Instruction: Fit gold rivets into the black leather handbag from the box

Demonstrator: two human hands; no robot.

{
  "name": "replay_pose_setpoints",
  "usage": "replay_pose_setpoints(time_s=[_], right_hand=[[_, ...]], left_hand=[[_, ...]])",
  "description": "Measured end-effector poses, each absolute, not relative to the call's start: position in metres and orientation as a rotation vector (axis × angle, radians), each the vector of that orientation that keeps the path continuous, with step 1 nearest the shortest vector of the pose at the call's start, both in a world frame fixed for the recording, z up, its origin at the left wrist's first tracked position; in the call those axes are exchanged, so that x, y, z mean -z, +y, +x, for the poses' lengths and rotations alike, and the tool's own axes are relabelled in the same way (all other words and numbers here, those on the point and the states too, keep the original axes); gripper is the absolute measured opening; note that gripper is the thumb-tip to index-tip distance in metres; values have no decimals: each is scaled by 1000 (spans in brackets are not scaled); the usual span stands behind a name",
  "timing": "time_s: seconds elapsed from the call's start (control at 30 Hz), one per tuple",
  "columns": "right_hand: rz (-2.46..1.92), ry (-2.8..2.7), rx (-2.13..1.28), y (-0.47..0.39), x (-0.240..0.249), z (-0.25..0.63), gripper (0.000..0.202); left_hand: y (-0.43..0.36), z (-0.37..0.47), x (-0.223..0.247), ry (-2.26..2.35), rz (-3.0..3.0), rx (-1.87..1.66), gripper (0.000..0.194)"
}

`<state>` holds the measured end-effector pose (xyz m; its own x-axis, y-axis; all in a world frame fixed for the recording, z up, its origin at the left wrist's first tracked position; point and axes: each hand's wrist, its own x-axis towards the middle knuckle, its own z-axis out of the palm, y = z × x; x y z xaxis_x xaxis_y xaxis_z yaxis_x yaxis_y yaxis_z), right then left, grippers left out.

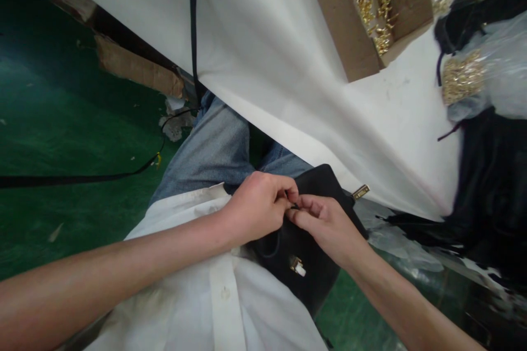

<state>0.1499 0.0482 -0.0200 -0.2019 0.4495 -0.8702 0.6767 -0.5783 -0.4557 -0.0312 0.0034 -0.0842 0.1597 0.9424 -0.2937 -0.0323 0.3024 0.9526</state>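
A black bag [310,285] rests on my lap, with a gold-coloured clasp [297,266] on its face. A gold metal piece [361,192] sticks out at its right edge. Over the upper part of the bag, my left hand [261,205] is closed in a pinch, its fingertips meeting those of my right hand [323,222]. The right thumb and fingers pinch too. A small dark bit [295,207] shows between the fingertips, mostly hidden, so its kind is unclear.
A cardboard box [341,22] of small gold pieces stands on the white-covered table [263,55]. Clear plastic bags [506,66] and black material [494,170] lie at the right. A black strap [195,22] crosses the table; flattened cardboard [135,66] sits below at left.
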Motion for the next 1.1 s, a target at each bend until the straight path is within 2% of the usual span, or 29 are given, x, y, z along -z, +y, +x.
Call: replay_pose_setpoints(time_s=[0.13,0.3,0.47,0.6,1.1], right_hand=[[1876,1396,1830,48,21,152,20],[1835,1359,1889,50,19,152,25],[1783,1325,1977,53,17,154,35],[1771,1315,1991,54,19,159,42],[1678,1360,1955,54,24,156,45]], left_hand=[[-8,-29,82,1196,1256,-903,26],[-18,-36,71,1279,1509,-710,30],[-17,-45,52,1309,1488,-601,20],[-18,-45,49,1314,1461,-570,23],[-4,-38,46,1338,1588,-114,21]])
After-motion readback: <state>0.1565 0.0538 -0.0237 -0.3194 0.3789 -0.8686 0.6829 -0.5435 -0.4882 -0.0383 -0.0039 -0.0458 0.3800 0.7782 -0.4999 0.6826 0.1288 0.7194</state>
